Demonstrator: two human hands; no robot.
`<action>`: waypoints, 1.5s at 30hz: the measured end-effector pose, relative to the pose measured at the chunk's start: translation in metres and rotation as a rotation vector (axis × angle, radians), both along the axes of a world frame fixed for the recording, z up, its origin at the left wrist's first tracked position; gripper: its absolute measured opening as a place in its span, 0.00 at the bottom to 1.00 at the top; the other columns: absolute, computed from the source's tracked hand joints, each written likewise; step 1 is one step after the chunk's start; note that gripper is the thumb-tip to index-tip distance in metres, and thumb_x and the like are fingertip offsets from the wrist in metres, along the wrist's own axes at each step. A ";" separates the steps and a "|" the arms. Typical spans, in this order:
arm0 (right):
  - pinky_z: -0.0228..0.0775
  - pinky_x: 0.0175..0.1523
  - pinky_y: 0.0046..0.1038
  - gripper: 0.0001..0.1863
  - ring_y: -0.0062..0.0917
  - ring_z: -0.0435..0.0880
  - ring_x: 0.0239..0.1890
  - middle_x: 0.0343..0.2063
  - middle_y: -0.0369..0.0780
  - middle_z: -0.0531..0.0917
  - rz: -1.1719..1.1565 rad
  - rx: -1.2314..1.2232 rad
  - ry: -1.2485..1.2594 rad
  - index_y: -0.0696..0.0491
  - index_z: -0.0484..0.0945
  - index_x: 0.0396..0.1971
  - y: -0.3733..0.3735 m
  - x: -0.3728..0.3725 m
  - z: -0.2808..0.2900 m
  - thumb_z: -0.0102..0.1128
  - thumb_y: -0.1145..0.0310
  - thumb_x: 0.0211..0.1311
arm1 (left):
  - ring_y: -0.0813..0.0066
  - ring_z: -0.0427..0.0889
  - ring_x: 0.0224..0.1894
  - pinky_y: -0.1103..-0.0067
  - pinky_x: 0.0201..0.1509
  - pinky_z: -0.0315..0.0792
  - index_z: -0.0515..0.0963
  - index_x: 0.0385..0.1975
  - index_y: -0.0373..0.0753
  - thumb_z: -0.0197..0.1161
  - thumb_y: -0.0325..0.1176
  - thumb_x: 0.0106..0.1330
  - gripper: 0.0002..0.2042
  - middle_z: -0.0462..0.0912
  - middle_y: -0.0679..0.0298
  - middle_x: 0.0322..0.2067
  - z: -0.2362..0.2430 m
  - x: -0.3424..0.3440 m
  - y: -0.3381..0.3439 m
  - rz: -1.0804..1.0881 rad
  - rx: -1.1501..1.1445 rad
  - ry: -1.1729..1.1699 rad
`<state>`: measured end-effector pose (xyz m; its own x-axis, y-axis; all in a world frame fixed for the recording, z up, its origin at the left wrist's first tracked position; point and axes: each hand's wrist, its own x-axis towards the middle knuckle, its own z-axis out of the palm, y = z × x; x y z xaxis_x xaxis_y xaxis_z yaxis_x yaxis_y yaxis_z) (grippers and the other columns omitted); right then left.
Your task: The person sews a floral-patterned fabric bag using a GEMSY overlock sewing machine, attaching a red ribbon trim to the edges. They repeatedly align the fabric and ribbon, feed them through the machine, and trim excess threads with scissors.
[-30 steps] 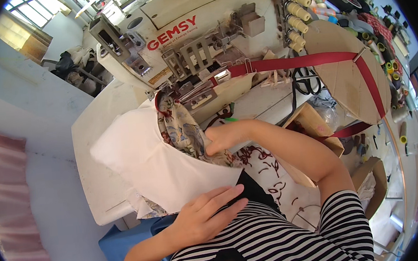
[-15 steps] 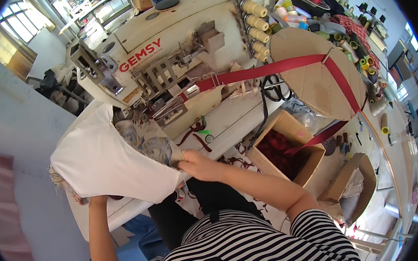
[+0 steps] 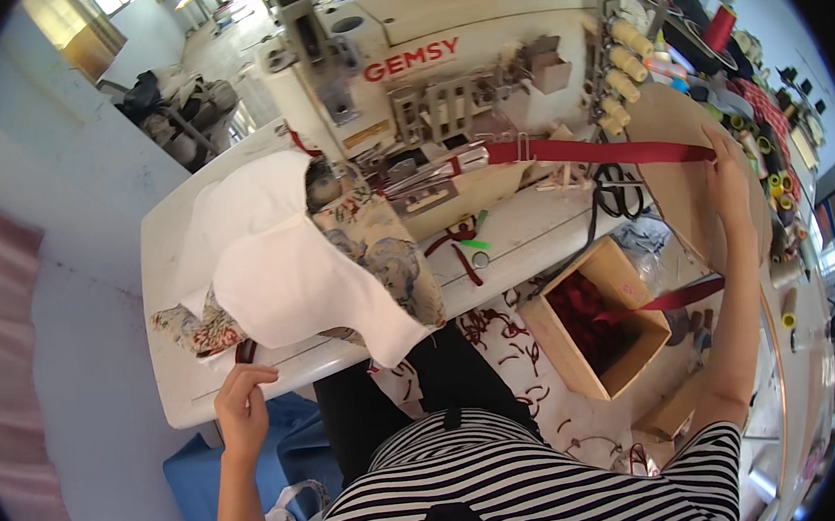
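Observation:
At the right, my right hand (image 3: 728,180) is closed on the red tape (image 3: 618,152), beside the round cardboard disc (image 3: 675,115). The tape runs left from it into the folder of the sewing machine (image 3: 475,24). My left hand (image 3: 241,408) is at the table's front edge, fingers curled, next to a small dark reddish thing (image 3: 245,350) under the cloth's edge. What those fingers hold, I cannot make out. A cloth piece, white on one side (image 3: 289,283) and flower-patterned on the other (image 3: 375,239), lies untouched on the table left of the needle area.
Below the machine stands an open cardboard box (image 3: 599,318) of red tape. Red scraps (image 3: 506,342) litter the floor. Tape bits and a green item (image 3: 477,245) lie on the table (image 3: 526,235). Scissors (image 3: 620,191) lie near the disc, thread cones (image 3: 769,151) farther right.
My right hand has let go of the cloth and moved right to the red tape. My left hand has come out from under the cloth, which now lies on the table. The view has shifted.

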<state>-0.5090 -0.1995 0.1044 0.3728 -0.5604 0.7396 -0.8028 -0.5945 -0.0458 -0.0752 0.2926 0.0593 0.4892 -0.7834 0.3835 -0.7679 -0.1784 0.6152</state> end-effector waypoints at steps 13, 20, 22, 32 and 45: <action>0.71 0.44 0.30 0.25 0.36 0.76 0.42 0.45 0.44 0.75 0.651 0.193 -0.206 0.55 0.74 0.47 0.206 0.177 0.020 0.49 0.85 0.45 | 0.63 0.79 0.38 0.77 0.40 0.72 0.77 0.30 0.32 0.48 0.11 0.49 0.14 0.80 0.57 0.35 0.018 -0.020 -0.072 -0.199 -0.142 -0.094; 0.67 0.48 0.26 0.26 0.23 0.75 0.42 0.42 0.43 0.77 0.906 1.492 -0.505 0.64 0.67 0.51 0.216 0.263 -0.106 0.53 0.55 0.64 | 0.59 0.77 0.43 0.69 0.53 0.69 0.76 0.33 0.34 0.52 0.15 0.52 0.11 0.78 0.59 0.36 0.029 -0.010 -0.161 -0.241 -0.230 -0.304; 0.67 0.45 0.23 0.23 0.18 0.74 0.39 0.38 0.38 0.78 0.977 1.755 -0.589 0.63 0.70 0.47 0.216 0.271 -0.111 0.53 0.57 0.65 | 0.61 0.77 0.42 0.73 0.48 0.70 0.76 0.34 0.33 0.52 0.16 0.55 0.10 0.78 0.59 0.37 0.020 0.004 -0.178 -0.221 -0.151 -0.226; 0.67 0.41 0.19 0.14 0.12 0.74 0.34 0.32 0.30 0.79 0.951 1.960 -0.463 0.58 0.77 0.40 0.208 0.252 -0.112 0.46 0.66 0.69 | 0.64 0.76 0.41 0.76 0.46 0.70 0.77 0.34 0.33 0.53 0.19 0.59 0.07 0.76 0.58 0.37 -0.012 0.034 -0.196 -0.280 -0.176 -0.097; 0.74 0.44 0.24 0.16 0.16 0.78 0.36 0.34 0.34 0.80 1.012 1.989 -0.427 0.59 0.75 0.43 0.194 0.291 -0.088 0.46 0.62 0.68 | 0.65 0.76 0.34 0.74 0.38 0.71 0.76 0.22 0.35 0.59 0.32 0.61 0.09 0.75 0.60 0.24 0.022 0.070 -0.200 -0.510 -0.069 -0.527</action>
